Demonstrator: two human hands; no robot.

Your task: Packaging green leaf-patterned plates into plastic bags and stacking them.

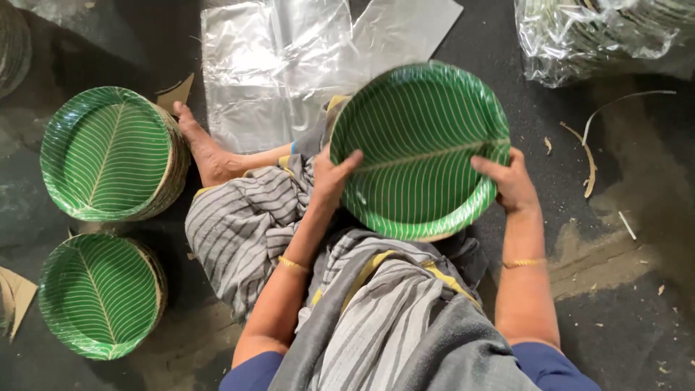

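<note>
In the head view, a stack of round green plates (420,148) is held up above the lap, tilted so that its face is turned toward the camera. The top plate is printed like a leaf, with a pale midrib running across it and thin cream veins fanning out to a raised rim; paler edges of further plates are seen beneath at its near rim. The left hand (331,177) is clamped on the left rim, thumb laid over the face, and the right hand (510,181) is closed on the right rim in the same way. Grey striped cloth (362,304) is spread below. At the far left, two more stacks of the same plates (108,152) (98,293) are set on the dark floor (622,318). Clear plastic sheets (289,65) are laid at the far side, and a plastic-wrapped bundle (601,32) is seen at the far right.
</note>
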